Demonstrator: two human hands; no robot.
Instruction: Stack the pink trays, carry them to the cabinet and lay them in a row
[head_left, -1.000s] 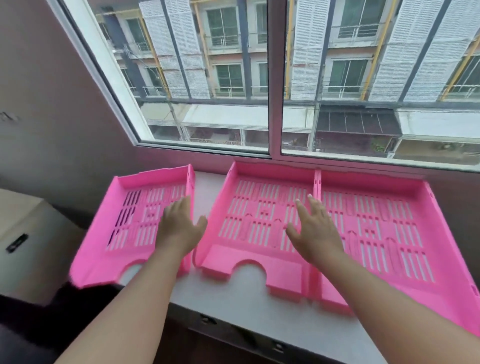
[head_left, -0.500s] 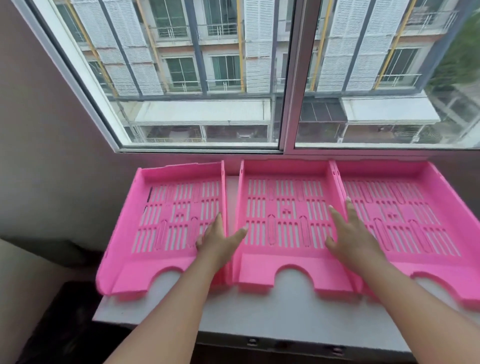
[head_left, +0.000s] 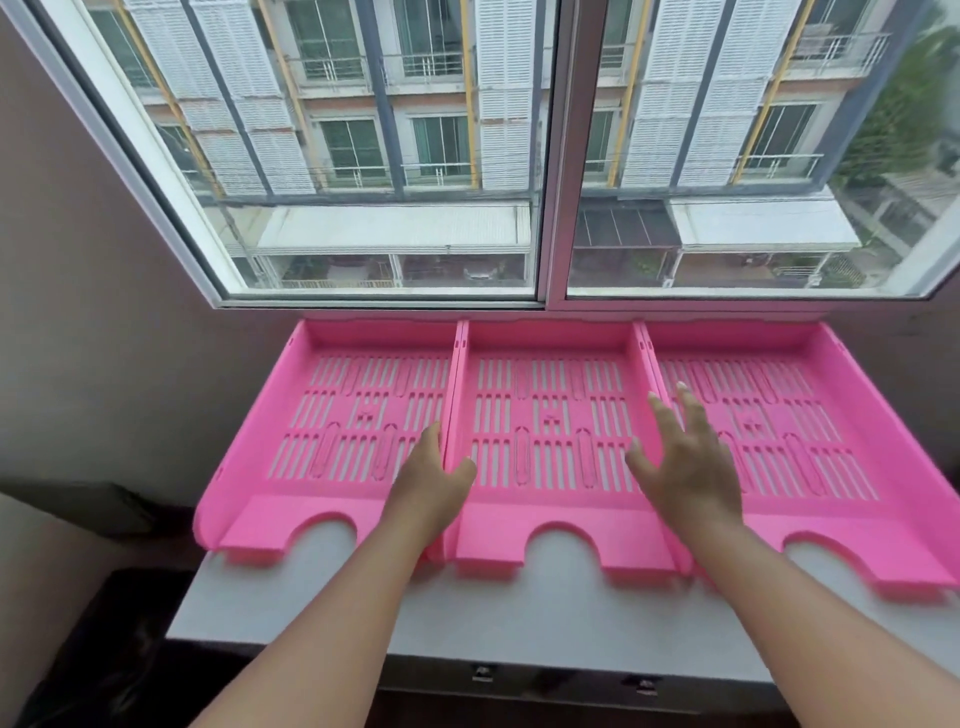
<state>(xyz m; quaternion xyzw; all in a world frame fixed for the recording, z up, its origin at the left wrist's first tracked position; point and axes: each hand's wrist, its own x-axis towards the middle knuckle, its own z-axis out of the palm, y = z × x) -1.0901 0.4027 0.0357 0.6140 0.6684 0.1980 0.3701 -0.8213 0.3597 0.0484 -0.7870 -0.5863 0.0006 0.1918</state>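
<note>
Three pink trays sit in a row on the white counter (head_left: 322, 613) under the window (head_left: 550, 156), all flat, walls touching. Taking the middle tray (head_left: 545, 395) as the landmark: the left tray (head_left: 332, 395) butts against its left wall, the right tray (head_left: 810, 405) against its right wall. The left hand (head_left: 434, 486) straddles the seam on the landmark's left side, thumb inside the middle tray, fingers (head_left: 428, 441) on the left tray's side, pinching those two walls between them. The right hand (head_left: 685, 462) is spread wide, palm down, over the landmark's right wall; whether it touches the plastic, I can't tell. Risks from here, as I judge them: the front lips of all three overhang the counter's near edge, so a careless nudge toward the body could tip one off. The left tray also juts past the counter's left end, and a push on its outer corner might flip it. The far-right tray runs out of view at the picture's edge, so its outer corner and footing are unseen. The forearms cover parts of the front lips beside the landmark, and the cabinet front below the counter is dark, with only small catches showing.
</note>
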